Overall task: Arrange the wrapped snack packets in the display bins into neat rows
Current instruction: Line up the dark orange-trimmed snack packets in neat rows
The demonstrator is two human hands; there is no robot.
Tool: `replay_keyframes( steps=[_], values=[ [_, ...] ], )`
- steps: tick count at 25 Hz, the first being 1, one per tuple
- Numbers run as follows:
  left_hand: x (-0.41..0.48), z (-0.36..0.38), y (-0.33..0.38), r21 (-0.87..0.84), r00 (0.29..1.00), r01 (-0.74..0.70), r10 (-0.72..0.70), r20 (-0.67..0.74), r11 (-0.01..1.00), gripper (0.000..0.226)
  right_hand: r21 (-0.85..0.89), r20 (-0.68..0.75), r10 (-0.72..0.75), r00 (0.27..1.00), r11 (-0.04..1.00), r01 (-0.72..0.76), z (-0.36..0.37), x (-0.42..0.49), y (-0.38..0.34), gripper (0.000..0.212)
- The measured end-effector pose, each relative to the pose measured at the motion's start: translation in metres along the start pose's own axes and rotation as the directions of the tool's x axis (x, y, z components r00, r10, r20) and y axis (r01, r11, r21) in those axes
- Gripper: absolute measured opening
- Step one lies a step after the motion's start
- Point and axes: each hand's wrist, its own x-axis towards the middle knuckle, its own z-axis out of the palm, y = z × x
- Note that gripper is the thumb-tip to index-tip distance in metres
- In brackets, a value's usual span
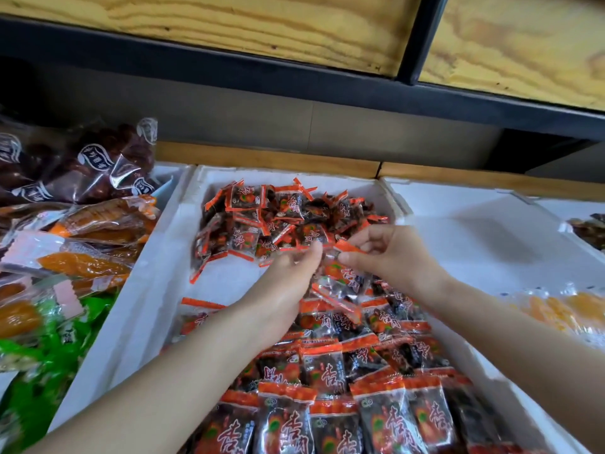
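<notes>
Above mid foam bin (157, 290): right hand (386, 253) pinching one packet (347, 275); left hand (288, 273) blurring, fingers' hold unclear. Slick wrapper risks slipping, scattering finished rows (327, 371).

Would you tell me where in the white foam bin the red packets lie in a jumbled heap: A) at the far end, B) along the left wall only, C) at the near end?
A: the jumbled heap sits at the far end of the white foam bin, while the near packets stand in overlapping rows.
</notes>
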Motion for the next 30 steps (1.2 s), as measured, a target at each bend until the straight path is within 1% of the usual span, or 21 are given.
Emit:
replay_keyframes(
  steps=[1, 2, 4, 6, 7, 9, 11, 13, 15, 18, 19, 21, 22, 24, 25, 26, 28, 30],
  values=[
    [-0.001, -0.001, -0.001, -0.01, 0.999, 0.023, -0.023, 0.041, 1.0, 0.063, 0.035, 0.009, 0.016, 1.0, 0.999, -0.016, 0.005, -0.001, 0.001, 0.01],
    [-0.002, -0.003, -0.002, 0.006, 0.998, 0.014, -0.015, 0.067, 1.0, 0.06, 0.069, 0.024, 0.025, 0.999, 0.997, -0.026, 0.01, -0.002, 0.002, 0.009],
    [-0.005, -0.006, -0.004, 0.068, 0.996, -0.05, 0.044, 0.083, 0.996, 0.034, 0.091, 0.042, 0.011, 0.999, 0.996, -0.015, 0.017, -0.001, 0.002, 0.012],
    [-0.006, -0.01, -0.004, 0.052, 0.995, -0.1, 0.098, 0.035, 0.994, 0.02, 0.057, -0.004, -0.031, 1.0, 0.998, 0.031, 0.015, 0.008, 0.008, 0.016],
    [-0.005, -0.015, -0.004, 0.017, 0.994, -0.112, 0.112, -0.003, 0.994, 0.018, 0.004, -0.058, -0.048, 0.997, 0.999, 0.048, 0.012, 0.015, 0.014, 0.02],
    [0.001, -0.025, -0.002, -0.07, 0.99, -0.119, 0.114, -0.078, 0.99, 0.021, -0.178, -0.131, -0.029, 0.991, 0.984, 0.006, 0.0, 0.033, 0.041, 0.034],
    [0.005, -0.033, 0.001, -0.124, 0.984, -0.137, 0.121, -0.128, 0.983, 0.021, -0.357, -0.11, 0.061, 0.992, 0.929, -0.097, -0.012, 0.049, 0.071, 0.048],
    [0.006, -0.038, 0.001, -0.134, 0.977, -0.163, 0.141, -0.159, 0.978, 0.023, -0.494, -0.077, 0.154, 0.985, 0.852, -0.172, -0.015, 0.059, 0.096, 0.061],
    [0.008, -0.041, 0.0, -0.136, 0.971, -0.187, 0.161, -0.179, 0.973, 0.025, -0.592, -0.084, 0.223, 0.971, 0.773, -0.228, -0.011, 0.066, 0.109, 0.071],
    [0.013, -0.045, -0.002, -0.154, 0.971, -0.196, 0.169, -0.172, 0.968, 0.026, -0.632, -0.125, 0.306, 0.944, 0.709, -0.313, 0.001, 0.079, 0.112, 0.08],
    [0.013, -0.046, -0.002, -0.16, 0.973, -0.194, 0.169, -0.158, 0.968, 0.026, -0.639, -0.129, 0.315, 0.94, 0.698, -0.322, 0.005, 0.082, 0.113, 0.08],
    [0.015, -0.046, -0.004, -0.175, 0.974, -0.199, 0.175, -0.141, 0.964, 0.028, -0.646, -0.137, 0.287, 0.948, 0.7, -0.305, 0.009, 0.083, 0.112, 0.073],
    [0.015, -0.045, -0.005, -0.178, 0.975, -0.199, 0.177, -0.135, 0.964, 0.031, -0.653, -0.146, 0.255, 0.956, 0.701, -0.287, 0.01, 0.082, 0.11, 0.068],
    [0.017, -0.044, -0.006, -0.163, 0.978, -0.188, 0.169, -0.126, 0.969, 0.045, -0.688, -0.159, 0.171, 0.972, 0.688, -0.233, 0.009, 0.078, 0.105, 0.054],
    [0.019, -0.043, -0.007, -0.145, 0.979, -0.177, 0.159, -0.124, 0.973, 0.047, -0.701, -0.162, 0.132, 0.978, 0.682, -0.208, 0.007, 0.076, 0.102, 0.047],
    [0.021, -0.043, -0.009, -0.13, 0.979, -0.165, 0.147, -0.138, 0.978, 0.041, -0.701, -0.162, 0.103, 0.981, 0.687, -0.188, 0.005, 0.074, 0.097, 0.042],
    [0.025, -0.045, -0.012, -0.116, 0.975, -0.156, 0.134, -0.178, 0.981, 0.027, -0.659, -0.169, 0.066, 0.983, 0.734, -0.163, -0.001, 0.065, 0.085, 0.039],
    [0.028, -0.046, -0.014, -0.112, 0.969, -0.155, 0.128, -0.213, 0.982, 0.029, -0.586, -0.203, 0.022, 0.979, 0.798, -0.14, -0.005, 0.053, 0.068, 0.038]
  ],
)
